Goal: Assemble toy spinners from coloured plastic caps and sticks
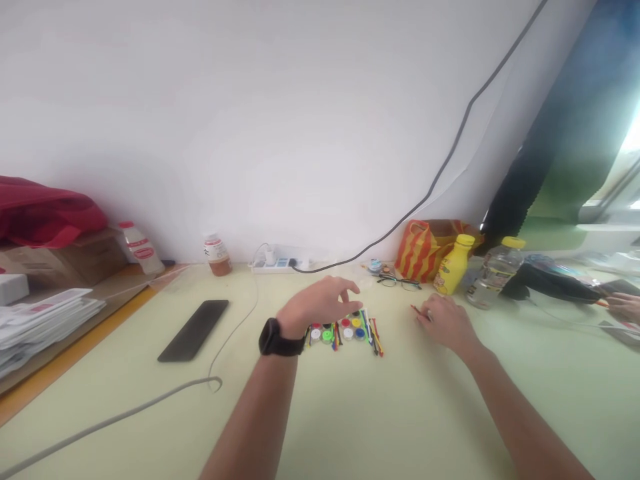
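Observation:
My left hand [320, 301], with a black watch on its wrist, hovers just above a small set of round paint pots [338, 330] in several colours, fingers spread and holding nothing. Several thin coloured brushes [375, 335] lie beside the pots on the pale yellow-green table [350, 413]. My right hand [445, 320] rests on the table to the right of the pots, fingers curled on a thin red stick [416, 309] whose tip pokes out to the left.
A black phone [194, 329] lies at the left, with a grey cable [125, 413] in front. By the wall are a power strip [280, 265], two small bottles, glasses [399, 282], a striped bag [420, 250], a yellow bottle [453, 265] and a clear bottle [495, 270]. Another person's hand [625, 305] is at the far right.

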`<state>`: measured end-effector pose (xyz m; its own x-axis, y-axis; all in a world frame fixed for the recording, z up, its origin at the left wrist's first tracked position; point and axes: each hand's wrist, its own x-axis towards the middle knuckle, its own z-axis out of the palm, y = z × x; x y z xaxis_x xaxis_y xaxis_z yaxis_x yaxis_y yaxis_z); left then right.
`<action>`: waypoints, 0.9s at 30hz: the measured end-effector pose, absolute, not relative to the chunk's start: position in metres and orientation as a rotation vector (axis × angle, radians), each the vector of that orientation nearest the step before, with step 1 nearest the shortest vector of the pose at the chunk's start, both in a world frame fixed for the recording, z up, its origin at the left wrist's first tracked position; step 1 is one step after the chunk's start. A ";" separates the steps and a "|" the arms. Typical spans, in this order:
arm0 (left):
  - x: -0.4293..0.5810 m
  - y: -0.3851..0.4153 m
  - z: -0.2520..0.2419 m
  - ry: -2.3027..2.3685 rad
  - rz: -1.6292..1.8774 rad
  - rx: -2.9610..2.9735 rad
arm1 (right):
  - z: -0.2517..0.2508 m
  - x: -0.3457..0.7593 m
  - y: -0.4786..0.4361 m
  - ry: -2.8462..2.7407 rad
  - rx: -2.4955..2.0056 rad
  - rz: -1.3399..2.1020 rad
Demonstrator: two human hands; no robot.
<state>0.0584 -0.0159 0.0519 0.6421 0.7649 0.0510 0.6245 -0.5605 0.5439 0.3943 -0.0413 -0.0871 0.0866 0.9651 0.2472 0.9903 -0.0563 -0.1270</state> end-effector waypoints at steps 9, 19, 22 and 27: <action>0.095 -0.015 0.010 0.954 0.656 2.558 | -0.083 0.389 -0.037 -1.689 -1.900 0.088; 0.124 -0.017 -0.050 0.712 0.420 2.826 | -0.075 0.375 -0.042 -1.516 -1.825 0.132; 0.123 -0.014 -0.053 0.731 0.438 2.832 | -0.075 0.372 -0.042 -1.534 -1.804 0.144; 0.123 -0.010 -0.056 0.777 0.445 2.843 | -0.074 0.363 -0.044 -1.481 -1.683 0.366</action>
